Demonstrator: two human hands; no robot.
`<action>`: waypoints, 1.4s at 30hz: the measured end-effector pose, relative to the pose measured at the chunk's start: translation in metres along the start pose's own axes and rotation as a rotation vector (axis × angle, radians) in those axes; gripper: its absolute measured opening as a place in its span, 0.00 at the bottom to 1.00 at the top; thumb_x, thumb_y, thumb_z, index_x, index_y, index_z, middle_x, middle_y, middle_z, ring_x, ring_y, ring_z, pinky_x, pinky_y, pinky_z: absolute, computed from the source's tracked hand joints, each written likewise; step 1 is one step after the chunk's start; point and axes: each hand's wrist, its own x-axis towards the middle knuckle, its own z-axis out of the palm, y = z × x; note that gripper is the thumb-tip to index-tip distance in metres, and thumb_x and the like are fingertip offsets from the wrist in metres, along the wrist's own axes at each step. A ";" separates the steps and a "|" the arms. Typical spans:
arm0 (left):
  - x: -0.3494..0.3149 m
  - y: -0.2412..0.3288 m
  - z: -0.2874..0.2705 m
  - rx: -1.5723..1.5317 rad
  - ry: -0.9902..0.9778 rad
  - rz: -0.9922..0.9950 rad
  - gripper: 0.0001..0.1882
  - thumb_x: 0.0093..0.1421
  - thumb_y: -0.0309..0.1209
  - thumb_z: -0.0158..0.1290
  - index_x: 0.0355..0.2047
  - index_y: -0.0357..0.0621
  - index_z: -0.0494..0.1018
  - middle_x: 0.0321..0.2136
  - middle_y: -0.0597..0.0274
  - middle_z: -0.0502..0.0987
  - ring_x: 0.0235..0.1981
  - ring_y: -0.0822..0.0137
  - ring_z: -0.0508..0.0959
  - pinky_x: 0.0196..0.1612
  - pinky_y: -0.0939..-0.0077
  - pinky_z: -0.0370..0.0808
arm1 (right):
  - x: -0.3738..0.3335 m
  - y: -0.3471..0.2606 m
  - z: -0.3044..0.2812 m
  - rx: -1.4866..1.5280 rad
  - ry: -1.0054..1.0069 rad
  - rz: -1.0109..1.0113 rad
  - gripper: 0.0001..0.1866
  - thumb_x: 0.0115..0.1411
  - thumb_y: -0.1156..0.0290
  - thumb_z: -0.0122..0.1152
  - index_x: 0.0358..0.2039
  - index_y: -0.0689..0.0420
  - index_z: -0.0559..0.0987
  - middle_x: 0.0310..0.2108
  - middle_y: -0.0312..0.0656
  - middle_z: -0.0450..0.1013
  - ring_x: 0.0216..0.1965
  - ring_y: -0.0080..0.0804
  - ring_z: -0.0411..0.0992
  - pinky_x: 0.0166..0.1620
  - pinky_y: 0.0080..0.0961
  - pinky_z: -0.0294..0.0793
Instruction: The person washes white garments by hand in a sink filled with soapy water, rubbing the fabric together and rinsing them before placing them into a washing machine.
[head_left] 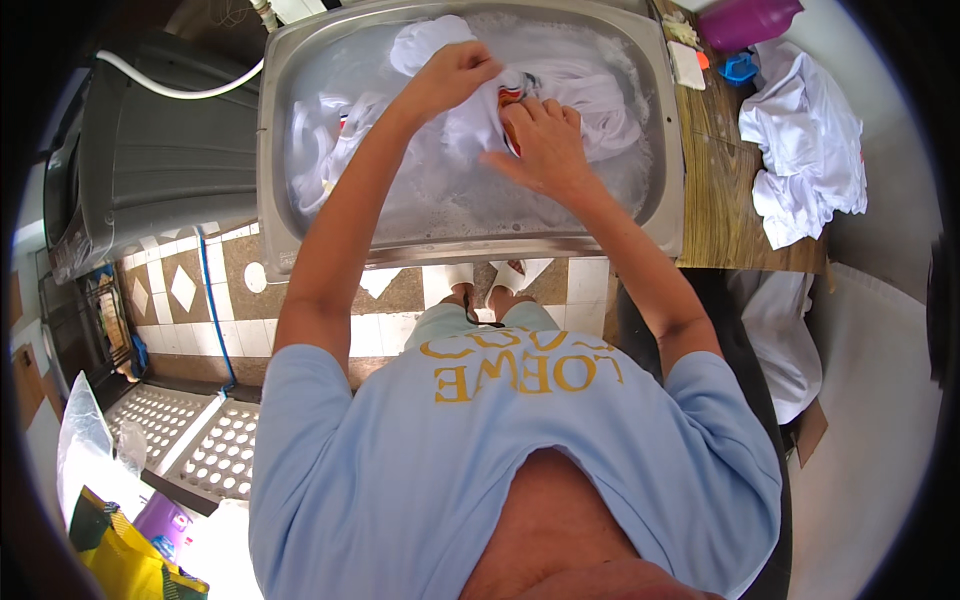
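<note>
A metal sink (470, 247) holds cloudy, sudsy water with several white garments soaking in it. Over the middle of the sink, my left hand (452, 80) has its fingers pressed together just above a white garment (462, 130). What those fingers hold, if anything, is hidden. My right hand (550, 148) lies on the same bunched cloth, fingers over its red and dark printed patch (511, 97) and thumb spread out to the left. More white cloth (600, 105) floats to the right. Another white garment (345, 145) with a small coloured mark sits at the left, partly behind my left forearm.
Right of the sink, a wooden counter (708, 190) bears a heap of white clothes (805, 150), a purple container (745, 22), a blue plastic piece (738, 69) and a white block (688, 65). A dark grey appliance (180, 145) and a white hose (180, 93) are at the left.
</note>
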 end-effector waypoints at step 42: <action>-0.013 0.015 0.058 -0.681 0.582 -0.479 0.29 0.54 0.53 0.49 0.46 0.44 0.70 0.33 0.65 0.74 0.36 0.66 0.73 0.33 0.72 0.70 | 0.079 0.168 -0.130 0.275 -0.274 0.016 0.20 0.54 0.53 0.58 0.33 0.60 0.77 0.23 0.38 0.74 0.27 0.31 0.71 0.32 0.29 0.68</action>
